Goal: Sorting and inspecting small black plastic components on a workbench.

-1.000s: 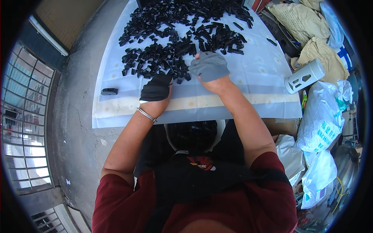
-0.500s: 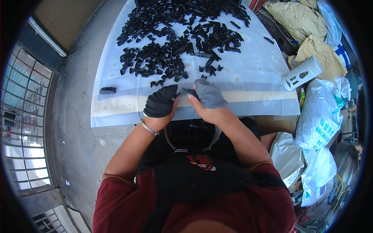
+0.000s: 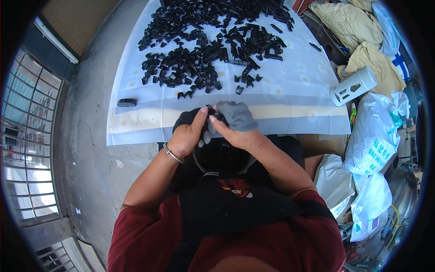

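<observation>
Head view shows both hands meeting at the centre of the frame, just above a round black bucket-like container (image 3: 222, 156) between the person's knees. The left hand in a black fingerless glove (image 3: 188, 131) and the right hand in a grey knitted glove (image 3: 235, 119) are pinched together on a small black plastic piece (image 3: 216, 117), fingertips closed around it from both sides. Judging by the spread, most of the work is left: a big heap of small black plastic parts (image 3: 204, 50) covers the upper centre of the white plastic sheet (image 3: 290, 97), with only a few loose ones near its lower edge. How many finished pieces lie in the container cannot be told. A single black oblong piece (image 3: 127, 102) lies apart at left. A white perforated cylinder (image 3: 353, 86) and stuffed white and tan sacks (image 3: 374, 140) crowd the right side; nothing blocks the reach to the heap.
</observation>
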A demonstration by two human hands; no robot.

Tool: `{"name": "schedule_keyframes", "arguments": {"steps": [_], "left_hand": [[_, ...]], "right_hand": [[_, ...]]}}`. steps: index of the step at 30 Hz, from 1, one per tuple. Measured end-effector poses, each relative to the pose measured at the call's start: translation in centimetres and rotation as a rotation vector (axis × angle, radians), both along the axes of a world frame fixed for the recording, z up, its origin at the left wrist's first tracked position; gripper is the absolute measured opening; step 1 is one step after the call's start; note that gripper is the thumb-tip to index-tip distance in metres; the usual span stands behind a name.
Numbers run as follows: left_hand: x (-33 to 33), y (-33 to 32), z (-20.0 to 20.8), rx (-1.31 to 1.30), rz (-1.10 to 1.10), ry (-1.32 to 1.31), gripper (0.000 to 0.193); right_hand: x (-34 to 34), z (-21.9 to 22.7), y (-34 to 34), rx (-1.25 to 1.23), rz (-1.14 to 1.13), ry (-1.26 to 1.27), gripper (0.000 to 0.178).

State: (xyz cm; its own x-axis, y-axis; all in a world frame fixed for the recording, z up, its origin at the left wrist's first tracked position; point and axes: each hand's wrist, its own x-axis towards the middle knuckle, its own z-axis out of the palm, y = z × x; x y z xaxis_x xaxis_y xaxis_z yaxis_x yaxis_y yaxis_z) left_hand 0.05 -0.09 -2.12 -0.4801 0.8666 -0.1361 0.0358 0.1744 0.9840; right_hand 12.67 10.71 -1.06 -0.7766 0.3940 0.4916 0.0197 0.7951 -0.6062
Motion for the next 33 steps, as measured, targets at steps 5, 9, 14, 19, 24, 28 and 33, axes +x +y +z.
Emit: {"name": "schedule_keyframes", "arguments": {"steps": [5,9,14,19,24,28,33], "left_hand": [[0.8,0.6,0.3,0.148,0.170,-0.528,0.040],[-0.7,-0.1,-0.7,0.105,0.039,-0.289,0.039],[-0.4,0.0,0.4,0.139,0.012,0.231,0.037],[-0.1,0.2,0.6,0.166,-0.002,0.460,0.034],[1.5,0.4,2.1,0.146,-0.017,0.602,0.029],[0.3,0.1,2.0,0.092,-0.132,0.714,0.026],[-1.3,1.6,2.4,-0.052,-0.054,1.141,0.023]], "right_hand": [[0.3,1.8,-0.8,0.073,0.022,-0.045,0.025],[1.9,2.6,0.0,0.197,0.044,-0.266,0.022],[1.8,2.4,-0.2,0.362,-0.032,-0.326,0.017],[1.8,2.2,-0.3,0.548,-0.019,-0.193,0.017],[1.3,1.1,-0.9,0.540,-0.022,-0.220,0.021],[1.7,0.5,-0.7,0.216,0.090,-0.154,0.021],[0.5,3.3,4.0,0.336,-0.067,-0.462,0.025]]}}
